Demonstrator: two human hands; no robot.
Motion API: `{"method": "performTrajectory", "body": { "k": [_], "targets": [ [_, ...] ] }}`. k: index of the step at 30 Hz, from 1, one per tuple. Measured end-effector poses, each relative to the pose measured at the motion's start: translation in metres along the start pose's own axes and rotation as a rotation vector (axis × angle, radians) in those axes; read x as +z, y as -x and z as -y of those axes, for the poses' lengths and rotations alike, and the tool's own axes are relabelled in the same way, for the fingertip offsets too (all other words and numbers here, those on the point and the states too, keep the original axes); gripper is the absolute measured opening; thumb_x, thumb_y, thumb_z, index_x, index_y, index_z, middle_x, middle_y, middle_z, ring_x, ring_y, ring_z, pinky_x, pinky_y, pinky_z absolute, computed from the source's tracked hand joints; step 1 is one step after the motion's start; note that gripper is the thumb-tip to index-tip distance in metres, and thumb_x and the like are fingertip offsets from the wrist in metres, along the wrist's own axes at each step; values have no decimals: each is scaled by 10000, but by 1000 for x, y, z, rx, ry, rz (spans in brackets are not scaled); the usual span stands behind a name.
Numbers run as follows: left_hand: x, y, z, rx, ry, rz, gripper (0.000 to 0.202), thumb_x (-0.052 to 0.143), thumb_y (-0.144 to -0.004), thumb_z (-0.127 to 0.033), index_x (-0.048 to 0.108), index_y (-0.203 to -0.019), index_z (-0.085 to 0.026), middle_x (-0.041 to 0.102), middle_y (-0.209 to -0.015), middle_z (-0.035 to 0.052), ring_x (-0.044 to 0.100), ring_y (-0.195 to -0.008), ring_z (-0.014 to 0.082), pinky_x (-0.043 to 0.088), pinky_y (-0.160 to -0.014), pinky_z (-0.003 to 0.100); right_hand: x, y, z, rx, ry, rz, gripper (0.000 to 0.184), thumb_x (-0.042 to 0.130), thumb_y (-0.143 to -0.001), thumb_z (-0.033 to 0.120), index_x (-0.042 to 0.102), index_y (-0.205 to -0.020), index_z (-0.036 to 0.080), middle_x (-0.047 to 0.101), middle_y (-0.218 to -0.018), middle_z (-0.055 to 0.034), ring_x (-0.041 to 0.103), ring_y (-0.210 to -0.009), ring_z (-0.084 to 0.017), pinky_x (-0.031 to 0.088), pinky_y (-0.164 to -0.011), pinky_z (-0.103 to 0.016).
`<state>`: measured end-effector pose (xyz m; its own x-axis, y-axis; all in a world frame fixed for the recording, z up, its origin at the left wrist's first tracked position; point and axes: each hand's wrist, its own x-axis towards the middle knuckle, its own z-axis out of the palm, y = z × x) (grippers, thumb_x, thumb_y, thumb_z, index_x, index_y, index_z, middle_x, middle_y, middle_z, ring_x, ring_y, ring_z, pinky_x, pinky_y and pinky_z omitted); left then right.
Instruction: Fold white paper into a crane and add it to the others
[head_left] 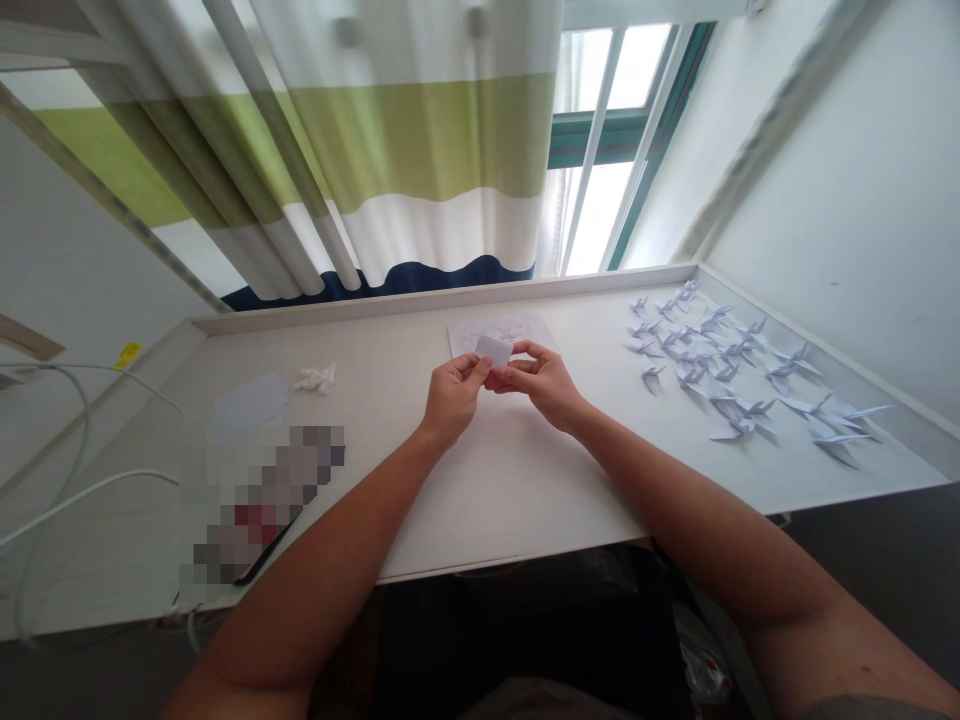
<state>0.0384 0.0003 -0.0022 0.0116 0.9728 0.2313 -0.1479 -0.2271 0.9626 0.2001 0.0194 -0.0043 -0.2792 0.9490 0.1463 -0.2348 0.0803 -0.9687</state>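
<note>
A small piece of white paper [494,349], seemingly folded, is held up above the middle of the desk between both my hands. My left hand [454,396] pinches its left side, thumb across the near face. From the other side my right hand [546,384] grips it, with thumb and fingers closed at the lower right edge. Just behind the hands lies a flat printed or drawn-on sheet [534,330], partly covered by them. Over on the right of the desk stand several folded white paper cranes [697,350], grouped loosely.
The white desk [510,480] has a raised rim along the back. On its left are loose white sheets [251,403], a crumpled white tissue [316,379], a blurred-out flat object [274,500] and white cables [79,450]. A curtain [420,140] hangs behind.
</note>
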Motion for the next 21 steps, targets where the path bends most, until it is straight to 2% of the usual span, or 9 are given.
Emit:
{"method": "performTrajectory", "body": {
  "k": [2, 4, 7, 10, 12, 14, 17, 21],
  "targets": [
    [-2, -2, 3, -1, -40, 6, 444, 822, -828, -611, 746, -804, -174, 775, -802, 29, 708, -806, 175, 574, -847, 319, -2, -1, 2, -100, 164, -87, 450, 890, -771, 542, 651, -991, 231, 764, -811, -11, 746, -823, -221, 602, -824, -417],
    [-3, -3, 4, -10, -74, 26, 463, 830, -816, -623, 740, -795, -170, 769, -804, 27, 699, -816, 174, 566, -873, 330, -4, -1, 4, -263, 324, -177, 392, 848, -816, 511, 689, -1046, 236, 749, -872, -16, 727, -891, -220, 588, -842, -402],
    [-1, -1, 4, -41, -66, 114, 492, 824, -816, -646, 752, -838, -160, 779, -841, 48, 719, -842, 193, 574, -880, 358, -7, -1, 9, -400, 425, -166, 361, 809, -866, 488, 731, -1130, 255, 766, -1072, -50, 722, -1048, -238, 572, -954, -436],
    [3, 3, 1, -56, -50, 203, 500, 808, -843, -644, 762, -924, -153, 799, -896, 77, 758, -870, 219, 583, -855, 369, -9, -1, 10, -322, 407, -37, 356, 817, -867, 535, 770, -1069, 246, 768, -1064, -53, 732, -935, -224, 592, -916, -451],
    [4, 6, -2, -70, -48, 212, 494, 816, -848, -629, 746, -956, -151, 805, -884, 82, 775, -834, 222, 580, -826, 365, -10, 0, 11, -242, 351, 33, 363, 839, -847, 556, 773, -979, 225, 759, -951, -43, 704, -742, -185, 605, -781, -421],
    [5, 7, -4, -86, -38, 195, 504, 846, -828, -615, 713, -974, -151, 811, -863, 85, 786, -796, 227, 574, -794, 358, -9, 0, 11, -200, 270, 67, 369, 862, -825, 554, 760, -895, 207, 743, -875, -37, 668, -639, -163, 578, -647, -374],
    [4, 8, -6, -118, -27, 189, 537, 893, -791, -589, 695, -1016, -143, 823, -888, 101, 797, -802, 237, 570, -777, 346, -8, 1, 14, -158, 146, 62, 389, 890, -794, 551, 737, -816, 194, 719, -800, -31, 658, -631, -164, 527, -550, -322],
    [3, 7, -5, -213, 14, 295, 533, 766, -903, -644, 747, -1053, -133, 827, -1004, 142, 802, -864, 244, 592, -822, 366, -8, 0, 17, -68, 76, -14, 432, 903, -762, 574, 705, -756, 189, 693, -717, -13, 637, -657, -149, 528, -583, -291]
  ]
}}
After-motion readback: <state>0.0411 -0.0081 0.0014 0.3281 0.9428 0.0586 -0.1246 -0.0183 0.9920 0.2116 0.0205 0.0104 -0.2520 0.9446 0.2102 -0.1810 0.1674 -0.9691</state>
